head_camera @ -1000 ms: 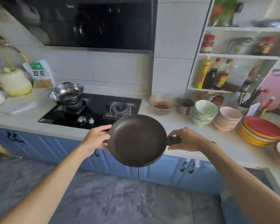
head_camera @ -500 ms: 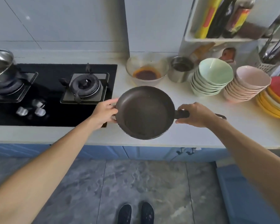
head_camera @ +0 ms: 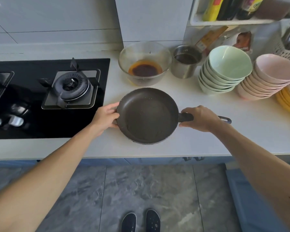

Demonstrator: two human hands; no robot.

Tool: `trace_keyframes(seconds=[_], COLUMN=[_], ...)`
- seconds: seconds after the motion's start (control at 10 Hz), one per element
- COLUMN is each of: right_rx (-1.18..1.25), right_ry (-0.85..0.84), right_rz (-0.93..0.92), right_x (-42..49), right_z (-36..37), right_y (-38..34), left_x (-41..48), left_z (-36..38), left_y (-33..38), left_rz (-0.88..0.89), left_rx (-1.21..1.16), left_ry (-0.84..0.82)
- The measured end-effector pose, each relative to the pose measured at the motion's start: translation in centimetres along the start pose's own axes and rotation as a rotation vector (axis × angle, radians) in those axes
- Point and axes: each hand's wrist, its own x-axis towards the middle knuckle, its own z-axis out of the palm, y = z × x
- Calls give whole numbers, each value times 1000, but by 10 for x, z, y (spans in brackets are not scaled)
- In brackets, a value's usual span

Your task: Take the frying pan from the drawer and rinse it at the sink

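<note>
Pan (head_camera: pixel 147 115): dark, empty, mouth up, over the white counter (head_camera: pixel 199 141) between the stove (head_camera: pixel 49 97) and the bowl stacks. Appears to sit on the counter or just above it; contact cannot be told from this angle.

Long axis: handle (head_camera: pixel 185 117) runs out to the person's right, roughly parallel to the counter's front edge. Its far tip shows past the wrist.

Right hand (head_camera: pixel 200 118): wrapped around the handle, fingers closed over it, just beside the pan wall. This is the carrying grip.

Left hand (head_camera: pixel 107 115): fingers and thumb pinched on the far-left rim, opposite the handle. Steadying, not lifting, by my reading.

Key relation: the pan lies directly between the two hands. The right hand holds the lever end, so any carry or tilt turns on it.

Sink: not in view. Which way the pan must travel cannot be told.

Drawer: not visible; only blue cabinet fronts (head_camera: pixel 141 160) below the counter edge. Pan is already out, so the first step looks done and the rinse is not yet begun.

Nearby: glass bowl (head_camera: pixel 145 62) with dark residue just behind the pan; steel cup (head_camera: pixel 187 61); green bowls (head_camera: pixel 224 71); pink bowls (head_camera: pixel 268 77) further right.

Hidden: handle middle under the right hand; pan underside; plates cut off at the right edge.
</note>
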Motion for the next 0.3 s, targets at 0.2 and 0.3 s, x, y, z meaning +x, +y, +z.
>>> trace_keyframes(seconds=[0.2, 0.3], right_rx=[-62, -37], right_ry=[-27, 40], right_rz=[-19, -40], right_x=[0, -9], right_z=[-6, -27], right_y=[-4, -13], left_x=[-2, -19], left_z=[-7, -15], left_y=[0, 24], left_rz=[60, 139], left_rx=[293, 452], left_ry=[16, 35])
